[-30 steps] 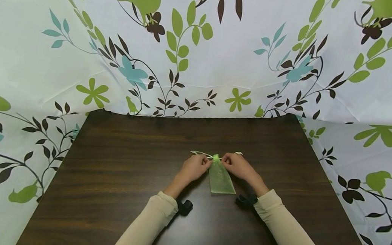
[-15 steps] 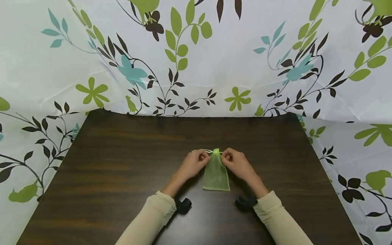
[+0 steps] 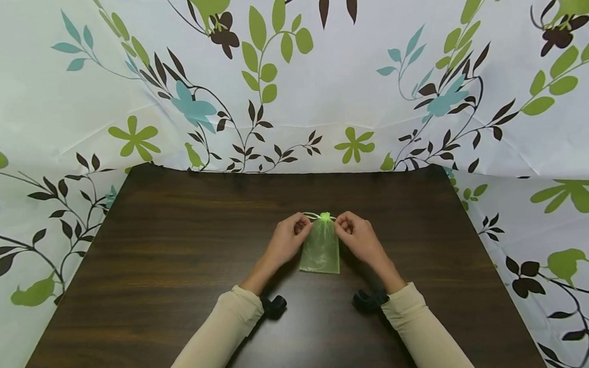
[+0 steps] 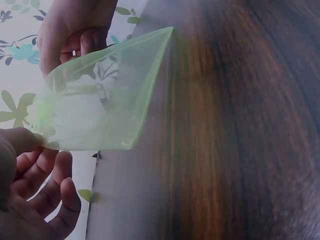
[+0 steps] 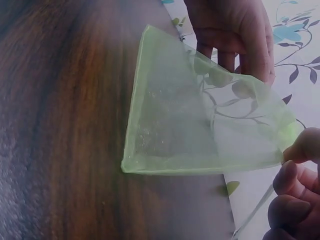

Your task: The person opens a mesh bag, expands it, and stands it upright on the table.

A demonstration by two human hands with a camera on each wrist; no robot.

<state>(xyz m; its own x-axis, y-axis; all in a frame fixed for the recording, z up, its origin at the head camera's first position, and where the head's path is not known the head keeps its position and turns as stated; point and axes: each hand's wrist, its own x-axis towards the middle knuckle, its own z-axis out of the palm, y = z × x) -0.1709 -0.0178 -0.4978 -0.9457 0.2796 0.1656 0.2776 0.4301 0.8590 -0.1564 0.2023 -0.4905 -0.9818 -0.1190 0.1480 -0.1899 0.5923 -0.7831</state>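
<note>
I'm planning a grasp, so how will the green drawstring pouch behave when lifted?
The green drawstring pouch is probably light: it is see-through, with no bulky contents showing. It likely folds easily, as its neck is gathered. Rolling seems unlikely, since it looks flat.

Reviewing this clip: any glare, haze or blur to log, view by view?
Head: a soft pale sheen low on the table, while the bag and patterned cloth read fairly clear. Left wrist: milky haze over the table just below the bag, speckled glare toward the lower right. Right wrist: similar haze below the bag, speckled glare toward the lower left.
</note>
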